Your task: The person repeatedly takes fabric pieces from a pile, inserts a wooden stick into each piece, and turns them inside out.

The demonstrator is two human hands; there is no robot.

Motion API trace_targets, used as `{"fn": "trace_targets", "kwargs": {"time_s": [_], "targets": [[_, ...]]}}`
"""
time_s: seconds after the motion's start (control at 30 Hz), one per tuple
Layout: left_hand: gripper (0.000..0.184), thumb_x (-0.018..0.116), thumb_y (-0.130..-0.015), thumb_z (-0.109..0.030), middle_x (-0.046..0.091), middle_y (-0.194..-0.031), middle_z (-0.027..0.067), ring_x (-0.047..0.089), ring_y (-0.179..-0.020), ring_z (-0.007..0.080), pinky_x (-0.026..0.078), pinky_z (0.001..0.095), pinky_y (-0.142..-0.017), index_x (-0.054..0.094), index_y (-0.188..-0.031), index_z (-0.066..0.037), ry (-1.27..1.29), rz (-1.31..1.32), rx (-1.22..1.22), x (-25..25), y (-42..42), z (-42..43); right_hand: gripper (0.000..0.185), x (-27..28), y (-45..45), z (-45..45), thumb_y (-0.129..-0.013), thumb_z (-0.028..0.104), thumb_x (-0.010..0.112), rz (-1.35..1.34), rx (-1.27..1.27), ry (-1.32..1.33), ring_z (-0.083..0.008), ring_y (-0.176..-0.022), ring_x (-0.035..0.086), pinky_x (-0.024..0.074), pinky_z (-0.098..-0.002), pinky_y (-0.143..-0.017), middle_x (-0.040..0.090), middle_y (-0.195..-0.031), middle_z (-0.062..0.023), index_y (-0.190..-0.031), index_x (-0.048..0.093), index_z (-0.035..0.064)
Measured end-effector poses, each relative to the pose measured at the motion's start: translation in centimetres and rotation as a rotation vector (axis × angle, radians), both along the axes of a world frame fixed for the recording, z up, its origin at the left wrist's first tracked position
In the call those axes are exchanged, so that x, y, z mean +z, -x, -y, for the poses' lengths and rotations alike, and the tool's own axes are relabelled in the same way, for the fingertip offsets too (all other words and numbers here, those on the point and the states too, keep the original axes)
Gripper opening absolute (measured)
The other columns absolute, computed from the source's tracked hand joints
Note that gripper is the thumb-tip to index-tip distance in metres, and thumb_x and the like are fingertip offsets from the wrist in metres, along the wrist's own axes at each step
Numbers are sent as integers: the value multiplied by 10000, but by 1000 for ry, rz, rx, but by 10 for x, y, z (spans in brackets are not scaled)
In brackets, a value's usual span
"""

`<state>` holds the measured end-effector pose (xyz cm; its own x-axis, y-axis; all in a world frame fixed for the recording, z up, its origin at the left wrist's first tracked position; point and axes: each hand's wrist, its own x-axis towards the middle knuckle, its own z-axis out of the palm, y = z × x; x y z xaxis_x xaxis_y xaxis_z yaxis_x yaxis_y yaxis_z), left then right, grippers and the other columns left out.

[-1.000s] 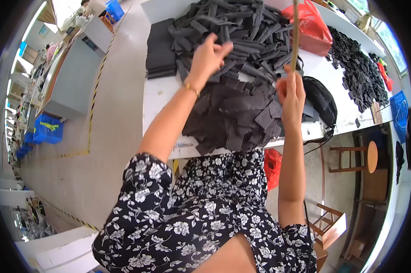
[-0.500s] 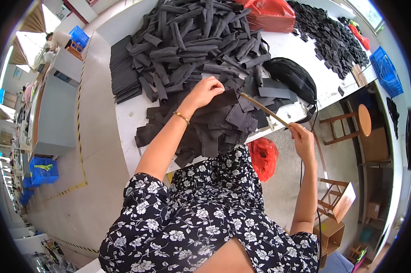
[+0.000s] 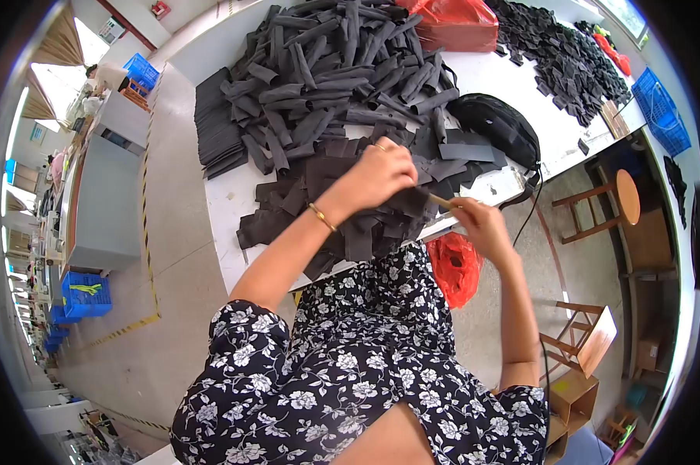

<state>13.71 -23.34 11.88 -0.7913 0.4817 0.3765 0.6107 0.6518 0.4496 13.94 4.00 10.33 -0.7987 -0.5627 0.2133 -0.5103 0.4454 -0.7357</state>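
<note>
My left hand (image 3: 382, 175) is closed on a dark fabric piece (image 3: 409, 201) over the near heap. Opposite it, my right hand (image 3: 480, 225) grips a thin tan stick (image 3: 441, 202), whose far end meets the fabric and is hidden by it. Beneath both lies a heap of flat dark pieces (image 3: 358, 236) at the table's front edge. Rolled dark tubes (image 3: 319, 70) are piled behind, with a neat stack of flat dark strips (image 3: 217, 124) on their left. A black bag (image 3: 496, 128) rests to the right of the heap.
On the white table (image 3: 548, 139), a red plastic bag (image 3: 455, 27) and many small dark pieces (image 3: 555, 58) lie at the back right. A blue basket (image 3: 660, 112) hangs at the far right. Wooden stools (image 3: 626, 198) and another red bag (image 3: 453, 267) are below the edge.
The stick was upright in my right hand, then slanted down to the heap. Since then my right hand has moved left and up, and my left hand right, bringing them close together at the fabric.
</note>
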Motion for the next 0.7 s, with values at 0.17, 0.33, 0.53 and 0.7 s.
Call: {"fn": "trace_targets", "kwargs": {"time_s": [0.17,0.33,0.53,0.7], "targets": [[335,759,-796,-333,526,-1121,84,507,-1059,229,425,390,-910,612,-945,-71,-408,-747,685,25,-72,-21,153,-18,-24,53,-916,92,602,189,4,287,-146,-680,578,451,-283,-622,640,-765,-118,-1015,632,-20],[349,721,-848,-316,664,-933,128,661,-882,262,546,405,-809,618,-1022,-32,-2019,656,147,-41,-81,-16,134,-41,-55,100,-923,75,572,133,34,293,-264,-664,600,449,-359,-590,603,-742,-169,-1012,598,-21],[313,700,-870,-307,675,-775,104,666,-676,239,569,376,-669,646,-955,-10,-1959,483,419,-34,-81,-5,104,-60,-102,129,-947,93,526,22,-113,232,-434,-738,599,456,-468,-603,603,-810,-240,-998,550,6],[283,708,-872,-282,617,-664,41,506,-448,97,428,246,-446,653,-933,-11,-1863,499,571,-14,-84,22,112,-66,-139,96,-957,116,525,205,-77,176,-366,-582,594,440,-422,-524,553,-672,-229,-971,561,11]]}}
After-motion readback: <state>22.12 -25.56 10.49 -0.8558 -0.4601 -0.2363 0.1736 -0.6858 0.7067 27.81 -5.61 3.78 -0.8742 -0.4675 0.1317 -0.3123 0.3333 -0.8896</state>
